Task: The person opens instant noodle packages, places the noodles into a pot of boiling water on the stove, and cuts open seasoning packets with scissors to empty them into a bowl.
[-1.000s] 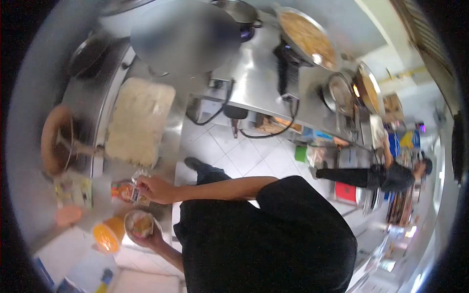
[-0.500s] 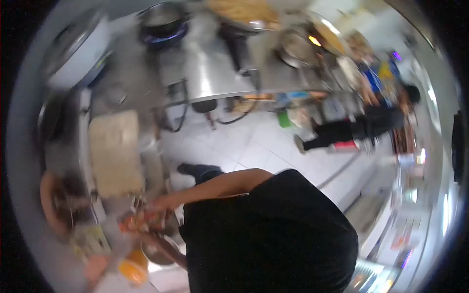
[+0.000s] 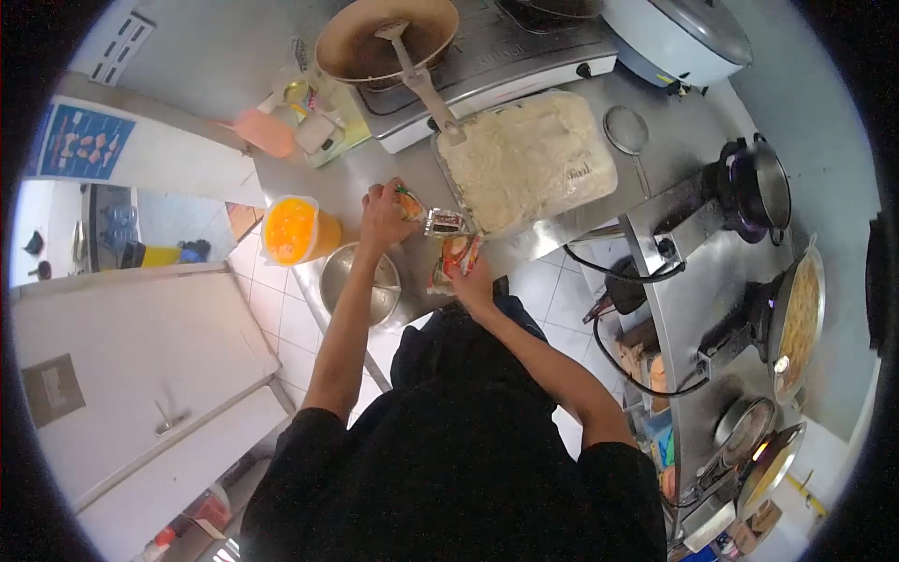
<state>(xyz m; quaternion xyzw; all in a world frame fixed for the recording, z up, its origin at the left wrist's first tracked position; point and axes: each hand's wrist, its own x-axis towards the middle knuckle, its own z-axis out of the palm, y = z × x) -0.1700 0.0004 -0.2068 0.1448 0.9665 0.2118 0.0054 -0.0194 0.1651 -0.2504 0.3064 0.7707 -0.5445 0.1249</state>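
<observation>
On steel counter (image 3: 348, 192): pale-filled tray (image 3: 529, 159), then metal bowl (image 3: 385, 294). With right hand (image 3: 471, 283), holding red packet (image 3: 459, 248) near front edge. With left hand (image 3: 385, 217), touching orange packet (image 3: 409, 202); cannot tell if gripped. Between hands, silver packet (image 3: 445, 222).

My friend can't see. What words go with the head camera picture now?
A person's right hand holds a red packet at a metal counter; the left hand is at an orange packet. Nearby are a metal bowl and a tub of something orange, with a pan and stove beyond.
</observation>
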